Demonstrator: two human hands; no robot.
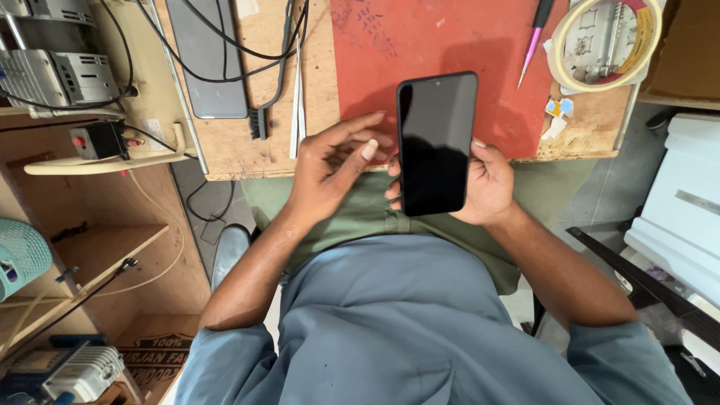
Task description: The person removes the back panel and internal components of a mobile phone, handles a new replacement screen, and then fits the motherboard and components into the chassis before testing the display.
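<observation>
A: The right hand (487,184) is gripping the phone (436,142) by its edges, over the lap, screen dark and facing up; the left hand (330,169) is touching its left edge, fingers half curled, holding nothing.

B: It's hanging off the bench; a loose grip, I'd judge, is risking a drop to the floor.

A: Farther on, a red mat (427,45) is lying on the wooden bench (247,150); tweezers (534,34), a tape roll (604,41), a brush (262,112) and cables are sitting beyond.
</observation>
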